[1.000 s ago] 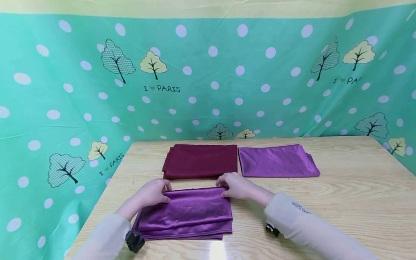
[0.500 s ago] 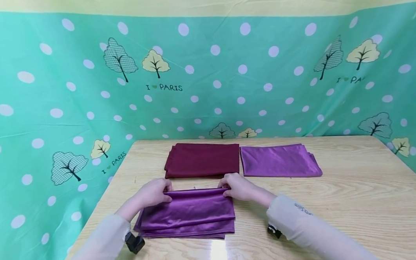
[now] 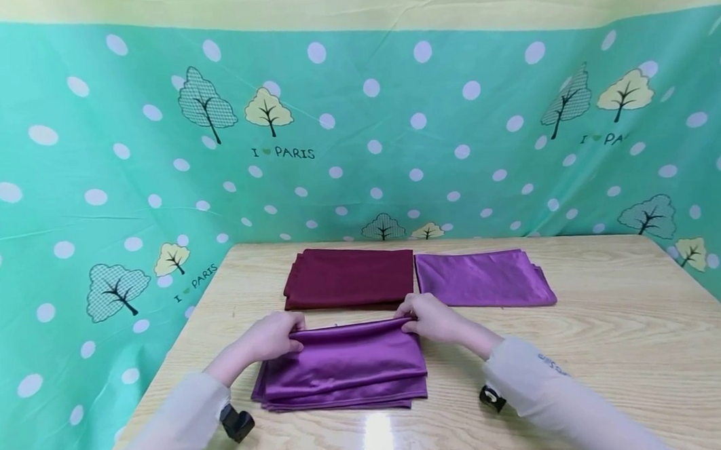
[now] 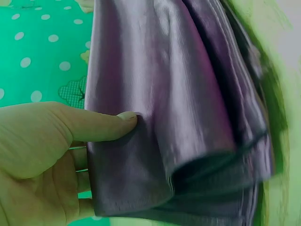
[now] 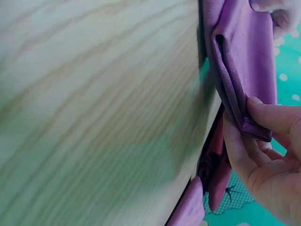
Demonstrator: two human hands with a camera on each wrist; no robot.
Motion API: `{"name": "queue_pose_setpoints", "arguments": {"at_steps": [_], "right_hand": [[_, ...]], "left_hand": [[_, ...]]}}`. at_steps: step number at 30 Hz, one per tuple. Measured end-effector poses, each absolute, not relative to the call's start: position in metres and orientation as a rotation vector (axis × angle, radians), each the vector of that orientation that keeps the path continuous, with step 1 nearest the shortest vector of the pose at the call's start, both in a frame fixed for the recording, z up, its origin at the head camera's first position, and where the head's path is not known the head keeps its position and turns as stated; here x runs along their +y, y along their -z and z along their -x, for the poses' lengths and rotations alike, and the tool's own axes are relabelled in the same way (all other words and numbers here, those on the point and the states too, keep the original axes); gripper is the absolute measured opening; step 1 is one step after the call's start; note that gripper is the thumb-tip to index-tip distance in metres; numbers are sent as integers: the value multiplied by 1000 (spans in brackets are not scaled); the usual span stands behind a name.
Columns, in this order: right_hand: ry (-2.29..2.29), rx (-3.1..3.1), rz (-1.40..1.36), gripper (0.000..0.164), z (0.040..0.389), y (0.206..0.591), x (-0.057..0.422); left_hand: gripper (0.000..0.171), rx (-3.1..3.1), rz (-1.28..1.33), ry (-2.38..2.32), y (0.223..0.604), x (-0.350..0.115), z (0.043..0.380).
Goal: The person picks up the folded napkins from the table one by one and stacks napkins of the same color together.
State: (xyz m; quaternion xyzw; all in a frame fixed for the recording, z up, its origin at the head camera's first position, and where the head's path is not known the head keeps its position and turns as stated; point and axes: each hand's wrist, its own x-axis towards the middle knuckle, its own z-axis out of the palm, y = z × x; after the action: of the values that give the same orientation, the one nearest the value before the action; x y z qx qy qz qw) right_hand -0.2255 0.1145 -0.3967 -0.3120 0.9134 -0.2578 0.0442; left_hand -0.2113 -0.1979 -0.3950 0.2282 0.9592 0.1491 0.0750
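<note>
A shiny purple cloth [image 3: 346, 358], folded in layers, lies in front of the person. At its far left corner the left hand [image 3: 276, 336] pinches the upper edge. The right hand [image 3: 433, 320] pinches the same edge at the far right corner. In the left wrist view the thumb presses on the satin-like cloth [image 4: 136, 155], with the other fingers behind it. The right wrist view has the thumb on one side of the folded cloth [image 5: 249, 70] and the fingers on the other.
Behind the held cloth lie a folded dark red cloth [image 3: 351, 276] and, just right of it, a lighter purple folded cloth [image 3: 484, 280]. All rest on a wood-grain table [image 3: 624, 347]. A green dotted curtain [image 3: 355, 116] hangs along the back and sides.
Both hands have shifted right, carrying the purple cloth along the table with them; the right hand has also risen slightly. The two cloths at the back have not moved.
</note>
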Motion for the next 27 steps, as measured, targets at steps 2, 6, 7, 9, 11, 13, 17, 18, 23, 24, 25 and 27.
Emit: {"name": "queue_pose_setpoints", "arguments": {"at_steps": [2, 6, 7, 9, 11, 13, 17, 18, 23, 24, 25, 27], "right_hand": [[790, 2793, 974, 17, 225, 395, 120], [793, 2801, 984, 17, 224, 392, 130], [794, 2804, 987, 16, 224, 392, 133], [805, 2811, 983, 16, 224, 391, 139], [815, 2822, 980, 15, 224, 389, 146], [830, 2829, 973, 14, 224, 388, 153], [834, 2842, 952, 12, 223, 383, 167], [835, 2843, 945, 12, 223, 383, 170], [869, 2849, 841, 10, 223, 380, 186], [883, 2844, 812, 10, 222, 379, 189], [897, 2840, 789, 10, 222, 378, 192], [916, 2835, 745, 9, 221, 375, 197]], "left_hand": [[23, 2874, -677, -438, 394, -196, 212], [23, 2868, -659, -430, 393, -191, 212], [23, 2865, -659, -429, 393, -190, 212], [22, 2861, -664, -433, 392, -187, 213], [21, 2863, -695, -430, 391, -185, 213], [20, 2860, -736, -445, 390, -183, 213], [19, 2835, -831, -502, 392, -179, 214], [19, 2824, -847, -521, 392, -178, 214], [17, 2804, -896, -616, 394, -174, 218], [16, 2807, -903, -637, 395, -173, 219], [16, 2810, -915, -657, 395, -172, 219], [15, 2813, -942, -700, 396, -168, 221]]}}
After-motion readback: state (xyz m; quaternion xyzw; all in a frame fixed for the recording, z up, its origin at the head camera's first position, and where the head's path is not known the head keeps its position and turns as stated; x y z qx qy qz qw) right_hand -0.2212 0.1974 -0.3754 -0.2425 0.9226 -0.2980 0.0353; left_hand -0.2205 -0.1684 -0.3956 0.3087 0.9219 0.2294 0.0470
